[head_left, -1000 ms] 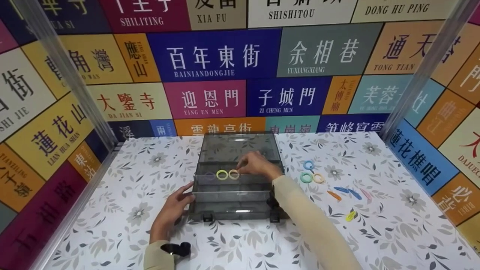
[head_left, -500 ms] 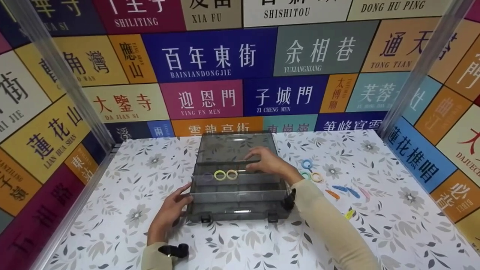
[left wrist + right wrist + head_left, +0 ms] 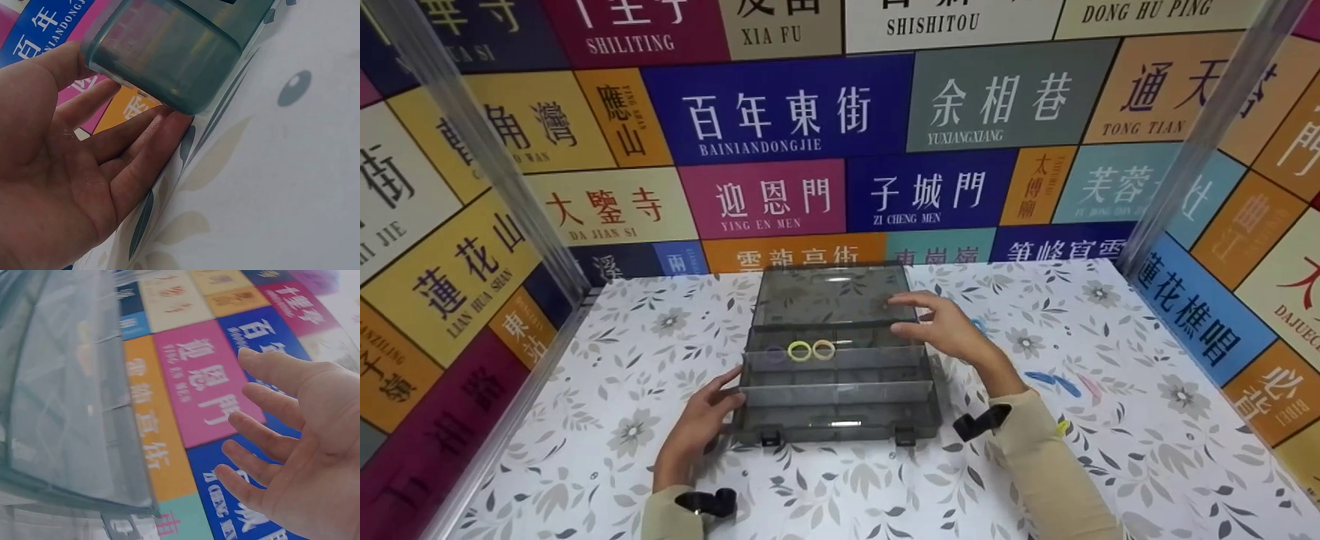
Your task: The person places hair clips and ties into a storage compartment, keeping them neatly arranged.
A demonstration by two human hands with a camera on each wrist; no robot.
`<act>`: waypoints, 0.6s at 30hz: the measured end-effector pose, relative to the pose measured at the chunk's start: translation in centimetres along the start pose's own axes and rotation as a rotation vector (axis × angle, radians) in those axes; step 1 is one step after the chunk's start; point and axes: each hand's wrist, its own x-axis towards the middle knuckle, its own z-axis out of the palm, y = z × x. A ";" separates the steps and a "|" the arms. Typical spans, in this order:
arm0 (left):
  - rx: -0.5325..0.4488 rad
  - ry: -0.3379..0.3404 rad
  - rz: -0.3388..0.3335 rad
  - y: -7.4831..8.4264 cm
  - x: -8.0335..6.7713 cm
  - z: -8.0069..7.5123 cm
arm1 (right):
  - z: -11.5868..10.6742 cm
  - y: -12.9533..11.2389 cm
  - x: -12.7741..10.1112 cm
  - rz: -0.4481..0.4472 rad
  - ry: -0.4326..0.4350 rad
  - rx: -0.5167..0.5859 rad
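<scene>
A dark translucent compartment box (image 3: 840, 433) sits on the table, its lid (image 3: 832, 296) laid back. In a rear compartment are a purple ring-shaped hair tie (image 3: 775, 354), a yellow one (image 3: 790, 351) and an orange one (image 3: 834, 350), side by side. My left hand (image 3: 699, 420) rests its fingers against the box's left side; in the left wrist view, the fingertips (image 3: 181, 125) touch its lower corner. Above the box's right rear edge, my right hand (image 3: 949, 330) has thumb and fingers spread, and the right wrist view shows the palm holding nothing.
Blue hair clips (image 3: 1065, 385), a pink clip (image 3: 1089, 385) and a yellow clip (image 3: 1063, 427) lie right of the box, partly behind my right arm. A blue ring (image 3: 977, 324) peeks out behind my right hand. Sign-covered walls (image 3: 780, 109) surround the table.
My right hand has left the orange hair tie in the compartment, opened its fingers and moved right. The left hand stays at the box's side.
</scene>
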 end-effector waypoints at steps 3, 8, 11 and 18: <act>-0.012 -0.012 0.008 0.0 0.0 0.0 | -1.0 0.8 -0.8 0.045 0.049 0.018; -0.027 -0.018 0.020 -0.1 0.1 0.0 | -2.4 2.6 -2.0 0.112 0.133 0.039; -0.026 -0.019 0.022 -0.2 0.1 0.0 | -3.2 3.6 -2.7 0.146 0.167 0.042; -0.028 -0.025 0.024 -0.1 0.0 0.0 | -5.3 6.4 -4.6 0.212 0.221 -0.020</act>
